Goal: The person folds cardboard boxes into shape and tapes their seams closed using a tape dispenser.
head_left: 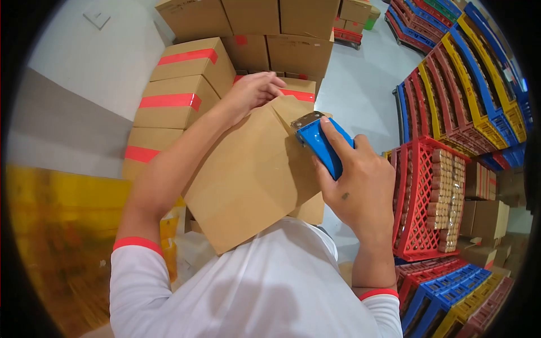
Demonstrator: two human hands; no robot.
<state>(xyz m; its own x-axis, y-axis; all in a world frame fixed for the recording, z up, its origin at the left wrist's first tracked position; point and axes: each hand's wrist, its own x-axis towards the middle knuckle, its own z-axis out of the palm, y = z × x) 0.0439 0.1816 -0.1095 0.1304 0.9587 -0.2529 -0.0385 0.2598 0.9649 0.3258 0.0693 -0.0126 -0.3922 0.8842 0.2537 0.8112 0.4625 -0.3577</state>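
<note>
A brown cardboard box (242, 174) is tilted up against my white shirt, its plain panel and a raised flap facing me. At its far upper edge is my left hand (256, 93), fingers bent over the edge; the fingertips are partly hidden. My right hand (360, 180) is closed around a blue hand tool (324, 146) with a screwed metal plate at its head. The tool's head lies close to the box's upper right edge; I cannot tell whether it touches. Its exact kind is unclear.
Cartons with red tape (174, 101) are stacked at the left and more boxes (251, 19) behind. To the right stand red, blue and yellow plastic crates (414, 197), one filled with small packed items. Yellow see-through sheeting (67, 242) hangs at lower left, beside a wall (73, 107).
</note>
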